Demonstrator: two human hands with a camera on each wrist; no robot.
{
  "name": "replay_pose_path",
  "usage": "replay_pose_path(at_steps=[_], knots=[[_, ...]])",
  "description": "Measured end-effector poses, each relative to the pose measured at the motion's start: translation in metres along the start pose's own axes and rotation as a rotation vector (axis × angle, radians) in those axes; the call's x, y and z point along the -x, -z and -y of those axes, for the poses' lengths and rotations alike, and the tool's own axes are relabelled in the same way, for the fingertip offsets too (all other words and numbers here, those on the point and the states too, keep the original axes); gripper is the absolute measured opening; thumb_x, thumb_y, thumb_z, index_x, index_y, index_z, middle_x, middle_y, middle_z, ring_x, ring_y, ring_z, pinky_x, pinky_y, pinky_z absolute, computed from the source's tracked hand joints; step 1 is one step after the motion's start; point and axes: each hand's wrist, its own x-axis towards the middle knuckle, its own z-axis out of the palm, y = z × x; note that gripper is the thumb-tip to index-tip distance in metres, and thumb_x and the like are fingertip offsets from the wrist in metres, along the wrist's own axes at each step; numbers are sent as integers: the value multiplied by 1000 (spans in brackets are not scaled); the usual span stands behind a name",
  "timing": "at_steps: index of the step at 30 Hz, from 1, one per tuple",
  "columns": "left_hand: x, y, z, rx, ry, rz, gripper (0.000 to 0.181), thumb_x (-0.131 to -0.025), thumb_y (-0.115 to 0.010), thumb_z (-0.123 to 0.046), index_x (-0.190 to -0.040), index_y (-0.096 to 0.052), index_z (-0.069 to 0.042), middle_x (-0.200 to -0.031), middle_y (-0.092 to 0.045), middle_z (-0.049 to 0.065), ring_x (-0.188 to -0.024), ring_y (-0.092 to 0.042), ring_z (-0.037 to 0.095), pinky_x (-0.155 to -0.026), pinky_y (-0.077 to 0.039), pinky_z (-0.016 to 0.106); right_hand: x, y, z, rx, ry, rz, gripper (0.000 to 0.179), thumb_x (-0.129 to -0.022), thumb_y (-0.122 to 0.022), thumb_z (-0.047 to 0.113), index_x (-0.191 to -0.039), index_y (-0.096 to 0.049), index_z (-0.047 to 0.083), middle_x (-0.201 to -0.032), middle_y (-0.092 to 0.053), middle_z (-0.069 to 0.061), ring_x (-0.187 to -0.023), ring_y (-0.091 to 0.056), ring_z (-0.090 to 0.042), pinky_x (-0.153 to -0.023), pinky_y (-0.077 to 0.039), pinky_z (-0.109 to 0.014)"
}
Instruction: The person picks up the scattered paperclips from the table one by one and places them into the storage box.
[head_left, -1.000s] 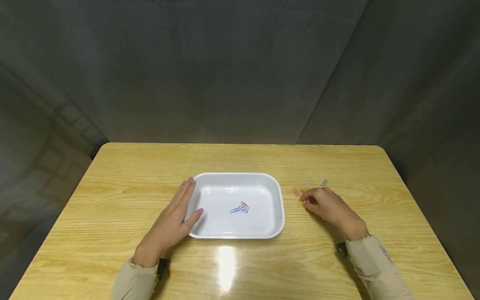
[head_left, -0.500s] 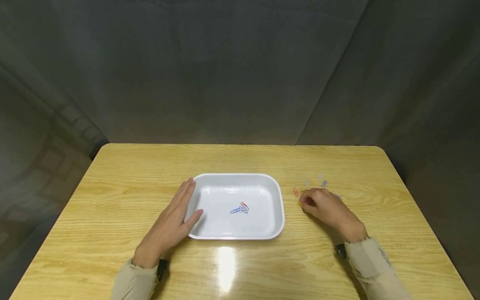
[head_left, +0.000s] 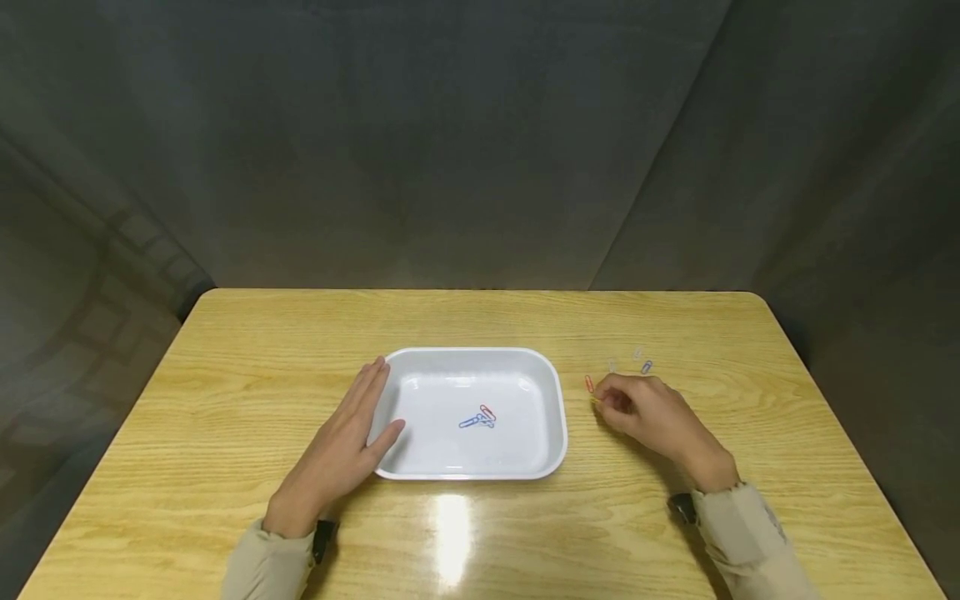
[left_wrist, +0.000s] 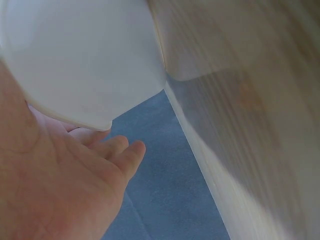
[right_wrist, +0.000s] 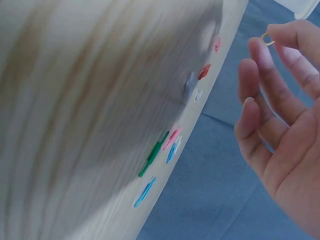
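In the head view my left hand (head_left: 337,446) lies along the left rim of a white tray (head_left: 564,417), thumb pointing over the inside. The left wrist view has its fingers right at the tray's edge. A red paper clip (head_left: 488,412) and blue paper clips (head_left: 468,422) lie together on the tray floor. To the right of the tray, my right hand (head_left: 660,421) pinches a yellow paper clip (right_wrist: 263,37) between thumb and index fingertip. Part of that clip is hidden by the fingertips. A red paper clip (head_left: 588,383) lies just beyond those fingertips.
Beyond my right hand a blue paper clip (head_left: 647,367) and pale clips (head_left: 638,353) lie on the wooden table (head_left: 262,350). The right wrist view also has a green paper clip (right_wrist: 154,154) and a pink one (right_wrist: 172,137) there. Dark curtains (head_left: 412,167) hang behind the table.
My right hand has shifted slightly left with the yellow paper clip at its fingertips, closer to the red clip. My left hand keeps its place on the tray.
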Motion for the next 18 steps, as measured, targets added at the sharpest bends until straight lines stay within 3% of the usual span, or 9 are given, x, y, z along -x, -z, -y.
replay_pose_path(at_steps=[18], knots=[[1, 3, -1, 3, 11, 21, 80, -101, -52, -46, -160, -12, -10, -168, -12, 10, -155, -14, 33, -122, -23, 55, -3, 0, 26, -58, 115, -166, 12, -85, -72, 6, -96, -73, 12, -81, -67, 10, -71, -59, -1, -56, -51, -20]])
